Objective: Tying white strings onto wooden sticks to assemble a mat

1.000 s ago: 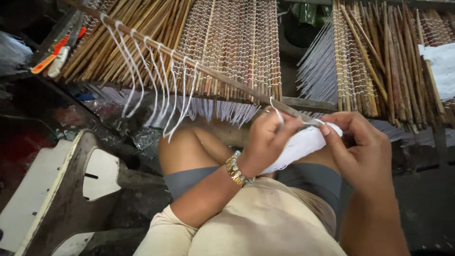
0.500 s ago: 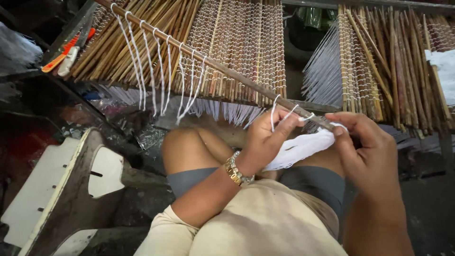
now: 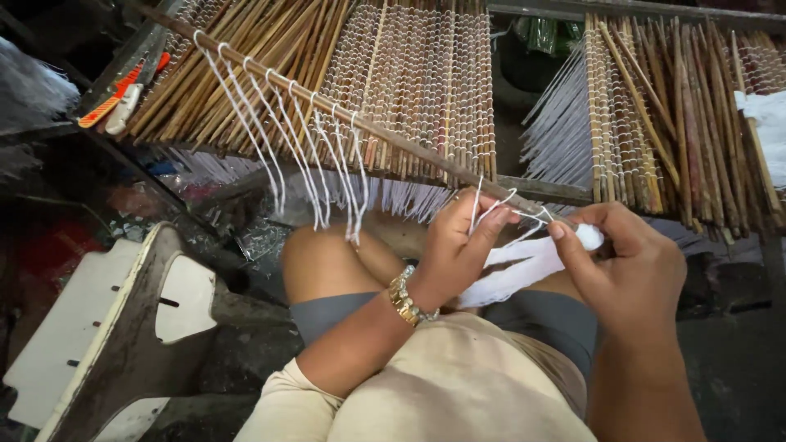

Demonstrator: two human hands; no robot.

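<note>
White string (image 3: 491,209) is pinched between the fingers of the left hand (image 3: 458,245), and a white string bundle (image 3: 524,266) is gripped in the closed right hand (image 3: 630,266), both near centre. One long stick (image 3: 327,110) hung with string loops runs far-left. Two woven stick mats (image 3: 409,82) are seen beyond. An orange-handled tool (image 3: 123,90) lies far left.

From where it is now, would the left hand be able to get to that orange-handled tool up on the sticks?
Probably not without letting go: the left hand pinches white string, and the orange-handled tool lies far off at the upper left.
</note>
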